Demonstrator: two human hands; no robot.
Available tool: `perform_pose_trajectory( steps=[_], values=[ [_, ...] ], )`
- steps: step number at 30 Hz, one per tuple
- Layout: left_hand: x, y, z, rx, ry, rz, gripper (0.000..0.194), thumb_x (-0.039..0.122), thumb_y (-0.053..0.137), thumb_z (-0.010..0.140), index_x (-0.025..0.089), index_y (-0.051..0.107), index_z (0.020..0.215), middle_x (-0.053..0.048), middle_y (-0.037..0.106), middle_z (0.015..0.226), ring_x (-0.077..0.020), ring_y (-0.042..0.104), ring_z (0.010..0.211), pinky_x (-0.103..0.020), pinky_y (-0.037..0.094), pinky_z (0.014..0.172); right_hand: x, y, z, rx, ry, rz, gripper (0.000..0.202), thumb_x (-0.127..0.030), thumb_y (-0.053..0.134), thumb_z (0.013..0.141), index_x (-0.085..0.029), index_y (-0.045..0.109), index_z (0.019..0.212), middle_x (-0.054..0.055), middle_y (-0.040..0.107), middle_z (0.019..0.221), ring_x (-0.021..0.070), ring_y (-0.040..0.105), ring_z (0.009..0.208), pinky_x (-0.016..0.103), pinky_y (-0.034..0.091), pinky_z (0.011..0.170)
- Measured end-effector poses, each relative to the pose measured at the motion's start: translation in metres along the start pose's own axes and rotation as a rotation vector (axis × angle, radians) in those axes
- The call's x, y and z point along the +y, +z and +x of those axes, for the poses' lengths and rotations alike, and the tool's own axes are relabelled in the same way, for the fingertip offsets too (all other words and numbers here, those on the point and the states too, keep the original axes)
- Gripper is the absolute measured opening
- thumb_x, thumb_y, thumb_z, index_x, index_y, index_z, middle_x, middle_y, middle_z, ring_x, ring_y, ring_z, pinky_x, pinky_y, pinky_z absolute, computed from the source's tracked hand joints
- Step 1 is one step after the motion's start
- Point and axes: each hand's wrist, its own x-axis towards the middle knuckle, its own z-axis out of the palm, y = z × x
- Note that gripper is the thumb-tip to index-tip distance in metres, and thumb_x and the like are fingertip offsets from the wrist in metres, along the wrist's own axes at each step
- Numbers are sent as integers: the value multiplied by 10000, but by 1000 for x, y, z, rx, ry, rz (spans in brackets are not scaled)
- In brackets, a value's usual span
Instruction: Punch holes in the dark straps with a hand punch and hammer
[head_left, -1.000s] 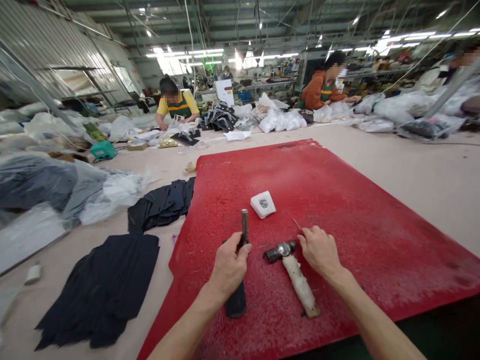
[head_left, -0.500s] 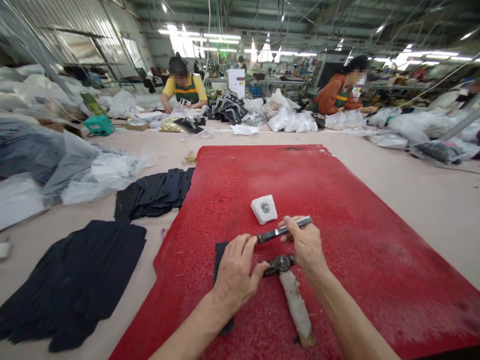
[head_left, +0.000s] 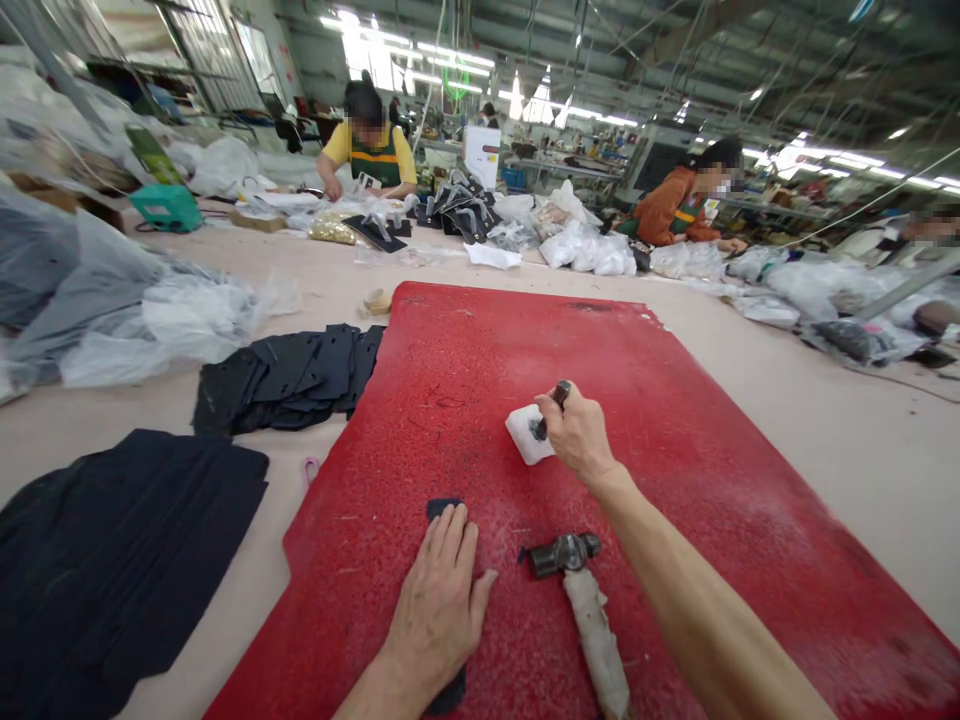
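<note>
My left hand (head_left: 442, 590) lies flat, fingers stretched out, on a narrow dark fabric strip (head_left: 445, 506) on the red mat (head_left: 465, 380). The strip's ends show above and below the hand. My right hand (head_left: 576, 432) is closed around a metal punch-like tool (head_left: 561, 392), whose lower end meets the dark spot on a white block (head_left: 525, 440). Between my hands and nearer to me, a hammer (head_left: 564, 555) with a wrapped handle rests on the mat, touched by neither hand.
Dark fabric pieces lie in a large stack (head_left: 135, 560) and a smaller pile (head_left: 292, 375) left of the mat. A pink loop (head_left: 310, 470) is near the mat's left edge. Plastic bags (head_left: 180, 320) sit farther left. Two people work across the table.
My right hand has moved up and turned the tool from slanting sideways to upright at the white block. My left hand has moved down-left, away from the tool and hammer, onto the strip.
</note>
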Motion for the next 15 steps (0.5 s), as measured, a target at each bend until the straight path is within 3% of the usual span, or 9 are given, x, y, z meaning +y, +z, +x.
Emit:
perform_pose_trajectory(
  steps=[5, 10, 15],
  values=[
    [0, -1, -1, 9, -7, -11, 472, 332, 542, 892, 90, 562, 1298, -187, 501, 1432, -339, 461, 1335, -486, 476, 1045, -6, -10, 3, 204, 17, 102, 339, -490, 447, 920, -185, 595, 933, 76, 703, 801, 181, 635, 633, 284, 445, 624],
    [0, -1, -1, 28, 5, -1, 482, 333, 551, 884, 87, 559, 1299, -188, 508, 1425, -340, 484, 1315, -485, 494, 1025, 4, 1, 1, 53, 82, 84, 356, -525, 499, 867, -195, 609, 792, 55, 668, 636, 194, 624, 568, 282, 438, 569],
    [0, -3, 2, 28, -10, 3, 455, 332, 545, 886, 93, 581, 1271, -181, 524, 1412, -332, 487, 1313, -474, 488, 1032, 11, 3, -1, 39, 155, 116, 416, -516, 379, 925, -174, 617, 910, 84, 702, 762, 187, 644, 640, 279, 442, 614]
  ],
)
